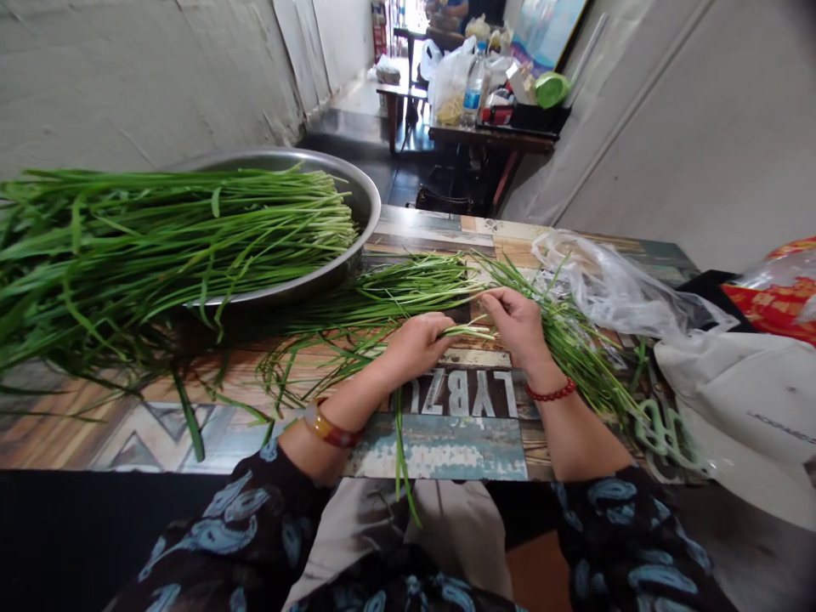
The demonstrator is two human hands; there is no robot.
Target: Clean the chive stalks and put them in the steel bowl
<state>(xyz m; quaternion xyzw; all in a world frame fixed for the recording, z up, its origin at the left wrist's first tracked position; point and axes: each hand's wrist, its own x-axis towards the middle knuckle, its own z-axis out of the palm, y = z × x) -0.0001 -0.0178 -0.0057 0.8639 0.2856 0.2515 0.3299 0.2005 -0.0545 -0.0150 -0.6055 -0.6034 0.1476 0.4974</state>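
Note:
My left hand [417,347] is closed around a few garlic chives [473,331], their pale stem ends poking out to the right and some leaves hanging over the table's front edge. Close by, my right hand [515,325] pinches at the pale ends of chives with thumb and forefinger; exactly how many stalks it grips is hidden. Behind both hands lies a loose pile of chives [408,287] on the table. More thin green stalks [574,361] are spread beside my right wrist. A large bunch of chives [204,225] fills a metal basin [371,204] at the left, its leaves drooping over the side.
On the right are a crumpled clear plastic bag [625,289], green-handled scissors [663,433], a white cap [739,399] and a red package [774,293]. Stray leaves lie along the front of the patterned table [459,446]. Another table [490,136] with bags and a bottle stands behind.

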